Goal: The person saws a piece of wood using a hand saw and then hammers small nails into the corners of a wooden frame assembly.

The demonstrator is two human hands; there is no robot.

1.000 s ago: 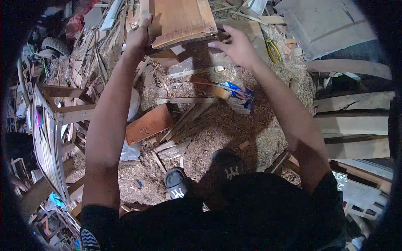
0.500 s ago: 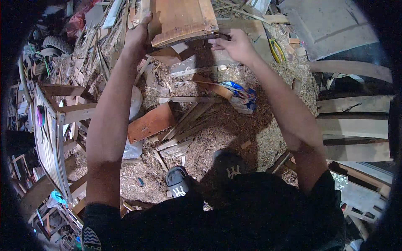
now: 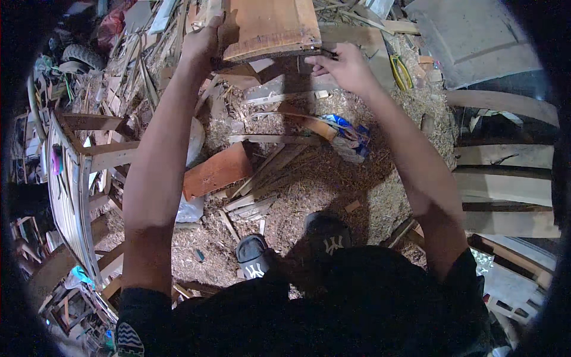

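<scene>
A wooden panel point(image 3: 270, 27), orange-brown with a raised edge and a rough, dark near end, is held up at the top of the view. My left hand point(image 3: 202, 43) is closed round its left side, thumb uppermost. At the panel's near right corner is my right hand point(image 3: 342, 64), its fingers curled together beside small dark points that look like nails. Something thin and dark shows by those fingers, too small to name. The panel's underside and far end are out of sight.
Sawdust and wood scraps cover the floor round my sandals point(image 3: 254, 256). Yellow-handled pliers point(image 3: 401, 72) lie at the right. A reddish-brown block point(image 3: 219, 171) and a blue-and-white packet point(image 3: 348, 135) lie before me. Slatted frames stand left point(image 3: 70, 196) and curved boards point(image 3: 505, 185) right.
The whole view has shifted slightly, so things sit a little further right. Both hands remain at the panel, with the right fingers slightly more curled near its corner.
</scene>
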